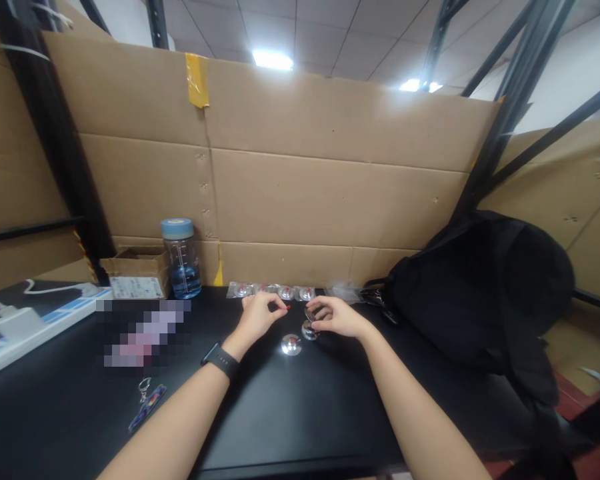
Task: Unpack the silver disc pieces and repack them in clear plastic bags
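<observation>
My left hand (260, 313) is closed in a pinch on a tiny red piece (287, 307), a black watch on its wrist. My right hand (333, 315) curls round a small round silver part (309, 329) resting on the black table (300, 407). Another round silver part with a red centre (291, 344) lies loose on the table just in front of both hands. Behind the hands, a strip of clear bags with several similar silver and red parts (275, 291) lies along the cardboard wall.
A black backpack (485, 287) fills the right side. A water bottle with a blue lid (181, 257) and a small cardboard box (137, 271) stand at back left. A white power strip (35, 320) and a keychain (147, 403) lie left. A cardboard wall (300, 180) closes the back.
</observation>
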A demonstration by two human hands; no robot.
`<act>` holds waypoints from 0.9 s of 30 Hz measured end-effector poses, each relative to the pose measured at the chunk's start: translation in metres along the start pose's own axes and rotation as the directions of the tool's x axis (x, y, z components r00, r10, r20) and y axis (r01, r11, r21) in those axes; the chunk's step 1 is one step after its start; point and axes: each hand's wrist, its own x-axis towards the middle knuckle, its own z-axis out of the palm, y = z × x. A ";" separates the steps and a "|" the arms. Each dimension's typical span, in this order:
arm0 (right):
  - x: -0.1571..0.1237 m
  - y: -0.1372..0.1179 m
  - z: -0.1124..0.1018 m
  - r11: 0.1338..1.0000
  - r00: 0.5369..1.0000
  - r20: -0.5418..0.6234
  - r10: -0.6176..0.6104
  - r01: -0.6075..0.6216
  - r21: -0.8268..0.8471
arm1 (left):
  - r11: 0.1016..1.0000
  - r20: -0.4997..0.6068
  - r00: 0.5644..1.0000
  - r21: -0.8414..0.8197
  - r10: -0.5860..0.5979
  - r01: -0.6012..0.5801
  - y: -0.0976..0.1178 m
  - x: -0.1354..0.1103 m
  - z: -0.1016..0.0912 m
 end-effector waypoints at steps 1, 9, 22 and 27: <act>-0.001 -0.003 0.000 1.000 1.000 0.015 -0.004 0.004 0.006 | 1.000 -0.002 1.000 0.000 0.013 -0.013 0.001 0.001 -0.001; -0.008 -0.023 0.001 0.999 0.985 0.169 0.039 -0.040 0.001 | 0.999 -0.009 0.999 0.001 0.032 -0.032 -0.008 0.004 -0.005; 0.000 -0.021 0.013 0.995 0.992 -0.099 -0.079 0.085 0.060 | 0.992 0.046 0.998 -0.120 0.041 -0.035 -0.006 0.004 -0.006; 0.009 -0.023 0.033 0.977 0.918 -0.351 -0.185 0.209 0.030 | 0.973 -0.027 0.993 -0.196 0.118 -0.121 -0.004 0.004 0.003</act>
